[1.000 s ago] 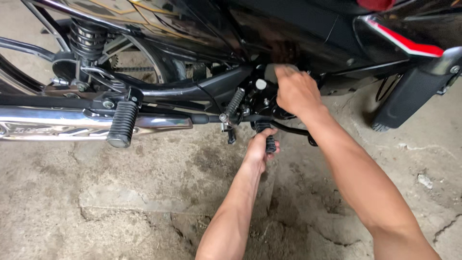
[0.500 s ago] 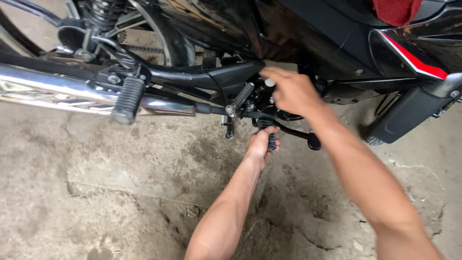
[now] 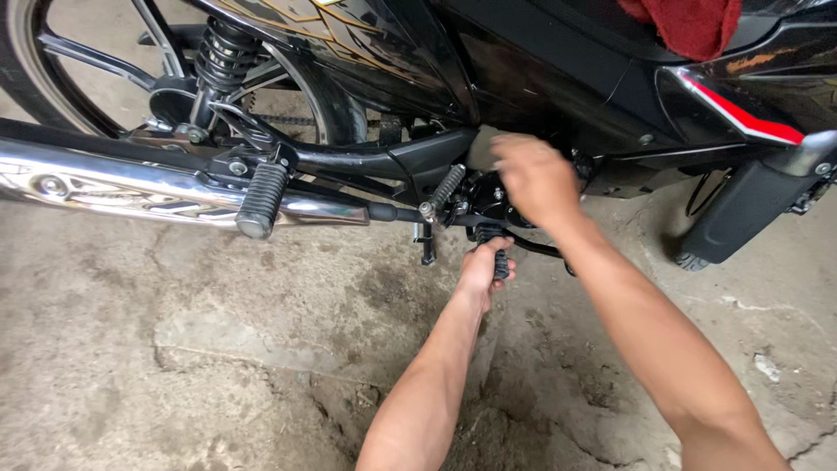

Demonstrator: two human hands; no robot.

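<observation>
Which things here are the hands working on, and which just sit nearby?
In hand:
- left hand gripping the black footrest peg
- right hand at the engine side

Nearby:
- chrome exhaust pipe
- rear footrest peg
- red cloth
- shock absorber

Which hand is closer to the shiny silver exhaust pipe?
Left. The left hand grips a black ribbed footpeg just right of the shiny silver exhaust pipe. The right hand is further right, up at the black motorcycle body.
</observation>
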